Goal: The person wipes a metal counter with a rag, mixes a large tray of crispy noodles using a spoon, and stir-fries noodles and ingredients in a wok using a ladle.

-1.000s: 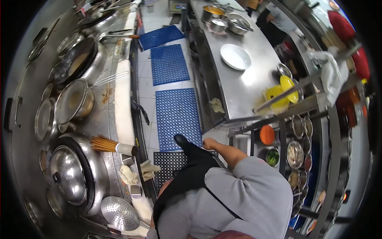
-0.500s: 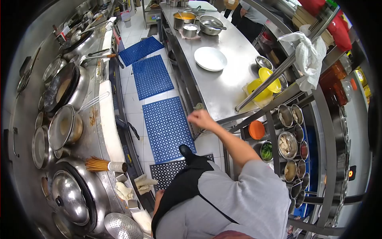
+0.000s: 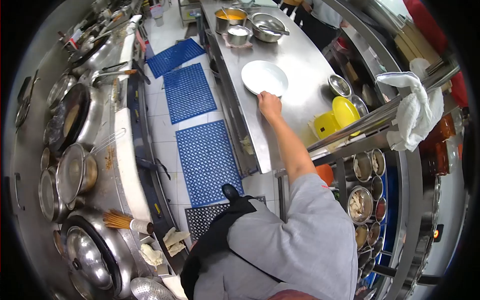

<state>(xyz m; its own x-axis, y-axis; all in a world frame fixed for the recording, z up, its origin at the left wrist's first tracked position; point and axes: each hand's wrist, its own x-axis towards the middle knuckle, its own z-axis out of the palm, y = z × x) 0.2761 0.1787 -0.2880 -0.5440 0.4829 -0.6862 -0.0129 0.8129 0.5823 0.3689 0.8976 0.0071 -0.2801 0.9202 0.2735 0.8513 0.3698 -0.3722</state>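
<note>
My right hand (image 3: 270,106) reaches over the steel table (image 3: 305,80). Its fingers are closed at the near rim of a large round white plate (image 3: 265,77), which lies flat and holds nothing visible. The fingertips are partly hidden, but they appear to pinch the rim. Right of the plate are yellow plastic containers (image 3: 327,124) and a steel bowl (image 3: 339,86). My left hand is out of sight, with my body covering that side.
Along the left runs a stove line with woks (image 3: 69,117), a lidded wok (image 3: 89,252) and a bamboo brush (image 3: 125,220). Farther up the table stand a pot of orange liquid (image 3: 231,19) and a steel mixing bowl (image 3: 268,27). A towel (image 3: 417,112) hangs from a rail. Another person (image 3: 320,25) stands beyond.
My right hand has moved forward from beside the table's near edge to the white plate's rim. My left hand, partly visible before, has gone out of view.
</note>
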